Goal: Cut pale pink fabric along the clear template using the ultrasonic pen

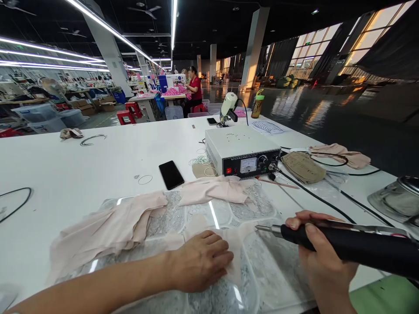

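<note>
My left hand (204, 261) rests palm-down on a thin pale pink fabric piece (244, 233), fingers curled together and pressing it against a clear plastic template (268, 261) with rounded panels. My right hand (322, 253) grips a black-handled cutting tool (340, 244) whose narrow metal tip touches or hovers just over the fabric's right edge. A slim metal strip runs along the tool's top. Pink fabric pieces (111, 226) lie in a heap at the template's left, and another folded pink bundle (214, 190) lies along its far edge.
A control box (242, 150) with a dial and cables stands beyond the template. Around it are a black phone (171, 174), a brown cloth stack (303, 167), a glass jar (397, 198) and a bottle (257, 106). A person in red (195, 87) sits at a distant sewing machine.
</note>
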Demonstrator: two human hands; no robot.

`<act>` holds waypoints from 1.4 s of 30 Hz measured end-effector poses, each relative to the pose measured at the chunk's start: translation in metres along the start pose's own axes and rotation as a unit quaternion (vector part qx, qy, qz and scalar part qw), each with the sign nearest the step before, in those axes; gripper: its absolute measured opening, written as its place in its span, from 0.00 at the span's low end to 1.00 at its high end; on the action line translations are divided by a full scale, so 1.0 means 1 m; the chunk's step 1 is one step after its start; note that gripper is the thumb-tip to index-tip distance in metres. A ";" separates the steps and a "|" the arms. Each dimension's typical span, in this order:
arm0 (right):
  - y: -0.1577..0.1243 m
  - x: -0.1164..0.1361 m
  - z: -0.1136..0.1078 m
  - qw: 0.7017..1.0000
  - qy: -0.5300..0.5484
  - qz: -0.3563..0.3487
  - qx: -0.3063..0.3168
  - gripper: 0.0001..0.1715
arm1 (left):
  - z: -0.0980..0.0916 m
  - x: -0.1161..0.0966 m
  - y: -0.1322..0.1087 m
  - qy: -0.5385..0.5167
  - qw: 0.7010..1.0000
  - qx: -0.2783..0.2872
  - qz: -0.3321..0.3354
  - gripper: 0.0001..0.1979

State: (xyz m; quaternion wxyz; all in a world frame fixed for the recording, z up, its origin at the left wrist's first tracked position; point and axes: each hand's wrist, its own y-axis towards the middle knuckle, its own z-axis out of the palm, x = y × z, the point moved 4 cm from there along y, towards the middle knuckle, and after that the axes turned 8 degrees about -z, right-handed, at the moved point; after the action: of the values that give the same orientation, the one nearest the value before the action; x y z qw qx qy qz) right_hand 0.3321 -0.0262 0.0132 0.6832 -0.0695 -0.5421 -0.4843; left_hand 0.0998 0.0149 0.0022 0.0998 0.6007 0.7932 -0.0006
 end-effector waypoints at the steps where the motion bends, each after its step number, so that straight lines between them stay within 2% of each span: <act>1: 0.000 -0.002 0.001 1.000 0.000 -0.001 0.003 0.14 | 0.001 -0.001 0.001 -0.001 1.000 0.006 -0.004 0.10; 6: 0.000 -0.004 -0.006 1.000 -0.019 0.006 0.017 0.15 | 0.003 0.010 0.005 0.028 0.999 0.031 0.032 0.06; 10: -0.002 0.008 -0.016 0.999 -0.038 0.020 0.029 0.15 | -0.002 0.024 0.009 0.015 1.000 0.015 0.020 0.06; 15: -0.004 0.015 -0.018 0.999 -0.034 0.019 0.033 0.14 | 0.002 0.007 0.014 -0.011 0.998 -0.051 -0.030 0.11; 18: -0.002 0.011 -0.017 0.999 -0.026 0.010 0.030 0.14 | 0.011 -0.002 0.016 0.006 0.998 -0.050 -0.030 0.12; 21: -0.001 0.009 -0.018 0.999 -0.029 0.012 0.036 0.14 | 0.014 0.006 0.019 0.022 0.999 -0.022 -0.007 0.09; 26: -0.010 0.019 -0.025 0.998 -0.040 0.032 0.038 0.13 | 0.006 0.023 0.022 0.021 0.999 -0.003 0.027 0.10; 29: -0.015 0.024 -0.027 0.998 -0.030 0.049 0.030 0.12 | 0.005 0.019 0.022 0.003 1.000 -0.026 0.014 0.11; 33: -0.008 0.020 -0.027 0.999 0.010 0.017 0.026 0.12 | 0.011 0.009 0.023 -0.015 0.997 -0.070 -0.010 0.14; 38: -0.004 0.013 -0.032 0.999 0.010 0.016 0.034 0.10 | 0.013 0.015 0.027 -0.013 0.999 -0.034 0.023 0.13; 42: -0.013 0.018 -0.038 0.996 -0.004 0.033 0.083 0.09 | 0.005 0.019 0.028 -0.036 0.998 -0.006 0.054 0.12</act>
State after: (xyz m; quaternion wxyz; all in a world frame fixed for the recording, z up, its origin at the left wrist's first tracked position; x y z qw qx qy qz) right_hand 0.3476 -0.0675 0.0071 0.7002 -0.0321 -0.5802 -0.4147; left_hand 0.1223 0.0406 -0.0028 0.1323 0.6413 0.7557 -0.0122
